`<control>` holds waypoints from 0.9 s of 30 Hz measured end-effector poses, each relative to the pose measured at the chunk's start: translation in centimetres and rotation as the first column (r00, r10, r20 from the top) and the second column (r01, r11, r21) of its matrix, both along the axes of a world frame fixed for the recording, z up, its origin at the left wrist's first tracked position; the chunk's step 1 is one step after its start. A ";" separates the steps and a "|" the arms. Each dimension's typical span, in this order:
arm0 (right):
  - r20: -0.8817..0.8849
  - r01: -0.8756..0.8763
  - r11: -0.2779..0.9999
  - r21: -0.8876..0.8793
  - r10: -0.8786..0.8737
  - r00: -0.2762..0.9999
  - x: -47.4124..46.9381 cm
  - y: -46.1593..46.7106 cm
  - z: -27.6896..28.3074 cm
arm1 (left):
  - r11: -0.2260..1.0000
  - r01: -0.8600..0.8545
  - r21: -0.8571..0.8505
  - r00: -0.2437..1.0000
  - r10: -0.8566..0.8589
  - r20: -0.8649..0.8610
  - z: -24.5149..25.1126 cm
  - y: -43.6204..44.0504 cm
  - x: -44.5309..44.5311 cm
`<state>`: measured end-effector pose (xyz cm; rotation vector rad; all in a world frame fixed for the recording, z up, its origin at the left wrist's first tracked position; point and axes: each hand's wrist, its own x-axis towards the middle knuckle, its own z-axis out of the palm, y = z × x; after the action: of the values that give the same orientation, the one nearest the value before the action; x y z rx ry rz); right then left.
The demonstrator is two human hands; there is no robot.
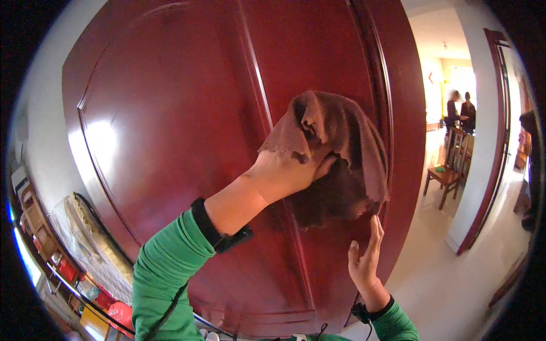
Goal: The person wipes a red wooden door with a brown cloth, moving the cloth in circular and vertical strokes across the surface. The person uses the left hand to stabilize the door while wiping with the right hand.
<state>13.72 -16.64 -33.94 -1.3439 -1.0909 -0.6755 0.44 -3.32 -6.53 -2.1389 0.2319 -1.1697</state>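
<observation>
A brown cloth (345, 128) is held by my left hand (294, 170) against the glossy dark-red wooden panel (170, 128), which has raised mouldings. The cloth drapes over most of the fingers, hiding them; the thumb shows below a fold. My right hand (367, 260) is lower and to the right, its fingers pointing up near the panel's right edge. Its fingertips are at the cloth's lower corner; whether they touch it cannot be told. Nothing shows in the right hand.
Two people (460, 108) stand in a bright room at the right, behind a wooden chair (445, 174) with a green item on its seat. A white wall with a dark-red door frame (482, 217) stands nearer. At lower left are a wrapped mattress (94, 243) and a red bag (121, 315).
</observation>
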 end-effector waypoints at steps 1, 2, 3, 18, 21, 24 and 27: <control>0.026 0.072 0.997 -0.021 -0.072 0.997 -0.4 -0.7 0.2 | 1.000 -0.004 -0.012 1.000 0.004 -0.029 -0.4 0.1 -0.2; 0.041 0.096 0.993 0.072 -0.100 0.994 -1.3 -1.3 0.4 | 1.000 -0.012 -0.022 0.998 0.011 -0.057 -0.7 0.2 -0.4; 0.077 0.017 0.994 0.107 -0.025 0.997 -2.2 -1.9 0.7 | 0.999 -0.031 -0.030 0.996 0.029 -0.082 -0.9 0.3 -0.7; 0.090 -0.300 0.949 0.098 0.292 0.952 -8.0 2.6 9.9 | 0.914 0.198 -0.353 0.933 -0.286 -0.218 -3.8 0.5 -3.1; 0.015 -0.308 0.944 0.117 0.309 0.951 -7.9 2.7 10.4 | 0.997 0.079 0.025 0.975 -0.072 -0.211 -4.1 0.9 -3.6; 0.041 -0.055 0.966 0.253 0.046 0.998 -6.8 2.3 10.9 | 0.964 0.152 -0.216 0.955 -0.200 -0.219 -4.4 1.4 -3.9; 0.049 0.164 0.923 0.349 -0.192 0.980 -5.2 2.3 11.5 | 0.989 0.120 -0.088 0.964 -0.138 -0.229 -4.6 1.7 -3.9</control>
<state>8.49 -14.37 -22.46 -1.1263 -0.8711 -1.0155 -3.44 -1.67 -11.12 -2.3577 0.4463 -1.0074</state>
